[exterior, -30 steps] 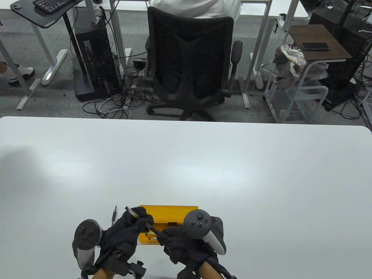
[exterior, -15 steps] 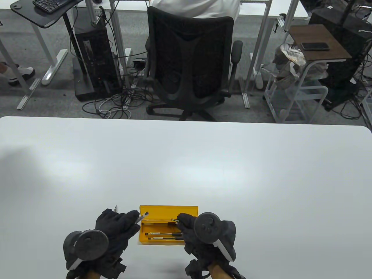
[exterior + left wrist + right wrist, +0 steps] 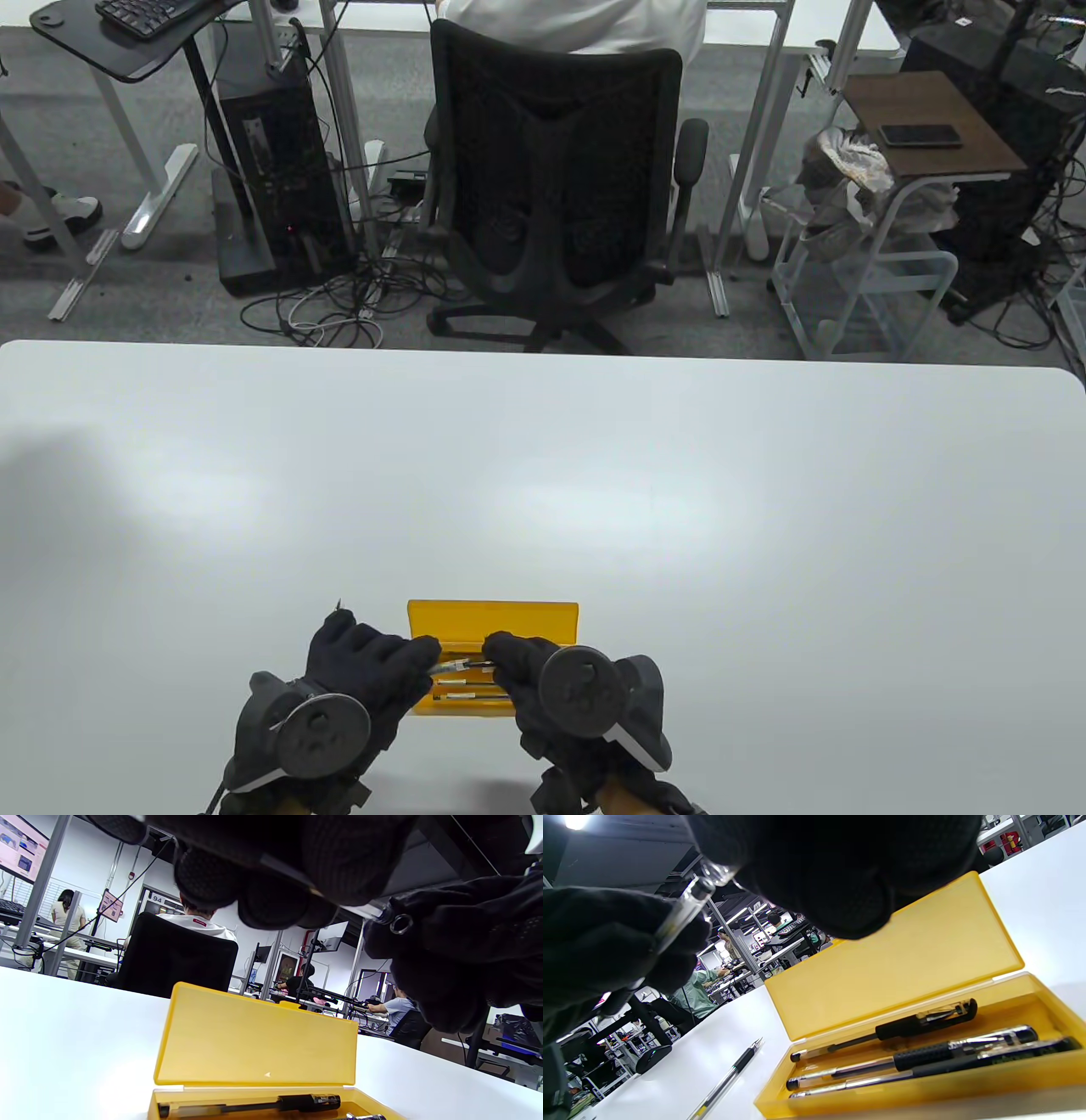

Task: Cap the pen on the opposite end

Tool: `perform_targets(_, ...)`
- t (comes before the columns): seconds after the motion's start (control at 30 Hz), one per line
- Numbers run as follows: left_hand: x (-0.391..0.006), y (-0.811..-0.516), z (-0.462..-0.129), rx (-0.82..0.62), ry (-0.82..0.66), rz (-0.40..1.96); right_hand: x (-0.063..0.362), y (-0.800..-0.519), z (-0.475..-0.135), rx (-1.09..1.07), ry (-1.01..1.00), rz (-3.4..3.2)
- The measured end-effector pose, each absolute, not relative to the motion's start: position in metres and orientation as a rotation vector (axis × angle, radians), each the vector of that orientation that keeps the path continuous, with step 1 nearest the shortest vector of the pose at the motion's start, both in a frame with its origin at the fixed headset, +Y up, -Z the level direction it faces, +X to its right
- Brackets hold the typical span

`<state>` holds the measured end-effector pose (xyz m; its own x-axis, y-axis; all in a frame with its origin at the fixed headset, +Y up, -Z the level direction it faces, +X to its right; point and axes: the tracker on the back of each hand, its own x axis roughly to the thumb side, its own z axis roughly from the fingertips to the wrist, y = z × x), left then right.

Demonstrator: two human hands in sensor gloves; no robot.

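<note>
Hands closed in — pen pinched between both, above the case.

Both hands wear black knit sensor gloves: left hand, right hand. Each carries a dark grey round tracker with a white underside. The clear-barrelled pen between them has a black end. The open rectangular plastic case is bright yellow-orange throughout. Pens inside show black grips on clear and silver barrels. The table top is plain white.
</note>
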<state>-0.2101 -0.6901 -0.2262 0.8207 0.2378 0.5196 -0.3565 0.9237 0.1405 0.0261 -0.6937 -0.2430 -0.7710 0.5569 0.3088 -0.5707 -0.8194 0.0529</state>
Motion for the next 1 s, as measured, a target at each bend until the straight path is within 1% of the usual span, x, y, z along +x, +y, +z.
perform_targets(0.13,-0.205,-0.69,-0.224,0.237,-0.537,0.284,0.024,-0.694,-0.242,0.438,-0.04,2.499)
perform_targets(0.27,-0.204,-0.69,-0.224,0.238,-0.552,0.247,0.02,-0.694,-0.24,0.519,-0.005,2.584)
perform_targets(0.3,-0.203,-0.69,-0.223,0.236,-0.554,0.244,0.019,-0.693,-0.239,0.524,-0.038,2.626)
perform_targets(0.33,-0.202,-0.69,-0.223,0.237,-0.561,0.234,0.017,-0.692,-0.237,0.505,-0.121,2.666)
perform_targets(0.37,-0.2,-0.69,-0.222,0.23,-0.565,0.242,0.014,-0.692,-0.238,0.517,-0.141,2.669)
perform_targets(0.43,-0.198,-0.691,-0.222,0.228,-0.567,0.242,0.012,-0.694,-0.237,0.502,-0.07,2.64)
perform_targets(0.53,-0.199,-0.691,-0.221,0.231,-0.579,0.242,0.013,-0.696,-0.237,0.534,-0.02,2.584)
perform_targets(0.6,-0.195,-0.69,-0.219,0.239,-0.585,0.252,0.012,-0.694,-0.236,0.534,-0.051,2.596)
perform_targets(0.7,-0.19,-0.687,-0.218,0.276,-0.603,0.206,0.007,-0.689,-0.233,0.566,-0.112,2.67)
perform_targets(0.77,-0.191,-0.686,-0.217,0.296,-0.6,0.199,0.006,-0.687,-0.231,0.587,-0.118,2.675)
perform_targets(0.87,-0.192,-0.687,-0.216,0.3,-0.603,0.205,0.006,-0.689,-0.232,0.595,-0.065,2.667)
perform_targets(1.0,-0.191,-0.688,-0.215,0.317,-0.619,0.207,0.004,-0.694,-0.235,0.603,0.061,2.688)
